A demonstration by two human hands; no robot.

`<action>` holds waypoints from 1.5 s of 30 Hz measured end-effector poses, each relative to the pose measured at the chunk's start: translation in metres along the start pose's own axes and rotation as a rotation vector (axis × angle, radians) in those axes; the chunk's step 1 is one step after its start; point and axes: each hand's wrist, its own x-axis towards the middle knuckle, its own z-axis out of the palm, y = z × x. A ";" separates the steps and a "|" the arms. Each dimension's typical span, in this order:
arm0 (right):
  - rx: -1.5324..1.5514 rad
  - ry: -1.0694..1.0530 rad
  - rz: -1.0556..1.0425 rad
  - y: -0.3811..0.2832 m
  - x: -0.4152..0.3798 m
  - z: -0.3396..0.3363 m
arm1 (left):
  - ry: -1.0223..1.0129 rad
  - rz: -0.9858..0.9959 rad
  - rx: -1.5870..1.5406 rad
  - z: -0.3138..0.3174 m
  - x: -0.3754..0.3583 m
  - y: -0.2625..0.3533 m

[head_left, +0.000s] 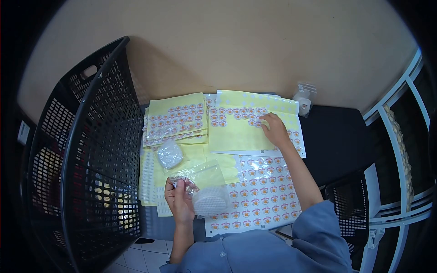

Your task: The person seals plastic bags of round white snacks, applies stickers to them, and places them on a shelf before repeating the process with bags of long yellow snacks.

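Observation:
My left hand [178, 200] grips the gathered top of a clear plastic bag [207, 182] with a round white item [210, 200] inside, low over the table. My right hand [274, 128] reaches forward and its fingertips pinch at a round sticker on the yellow sticker sheet [236, 134]; whether a sticker is lifted I cannot tell. A second bagged round white item [170, 154] lies on the sheets just beyond my left hand. A white sheet of orange stickers [261, 191] lies under my right forearm.
A tall black mesh basket [91, 150] stands close on the left. A stack of sticker sheets [177, 119] lies at the back left, a small white roll in plastic [303, 103] at the back right. A wall is behind; a white frame and black chair [348, 200] stand right.

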 end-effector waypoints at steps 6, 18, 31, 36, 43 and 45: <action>-0.121 -0.141 -0.084 0.007 0.015 0.008 | -0.031 -0.036 -0.046 -0.004 0.003 0.003; -0.216 -0.326 0.027 0.004 0.026 0.011 | -0.011 -0.055 -0.050 -0.004 0.008 -0.005; 0.333 -0.234 0.082 -0.006 0.009 -0.020 | -0.069 -0.102 0.009 0.013 0.016 0.008; 1.220 -0.271 0.147 -0.108 -0.045 -0.046 | -0.087 -0.102 -0.024 0.034 0.028 0.015; 1.164 -0.113 0.255 -0.162 -0.099 -0.043 | -0.331 -0.163 -0.112 0.041 0.030 0.000; 1.238 0.013 0.318 -0.161 -0.103 -0.042 | -0.444 -0.305 0.015 0.034 0.020 -0.005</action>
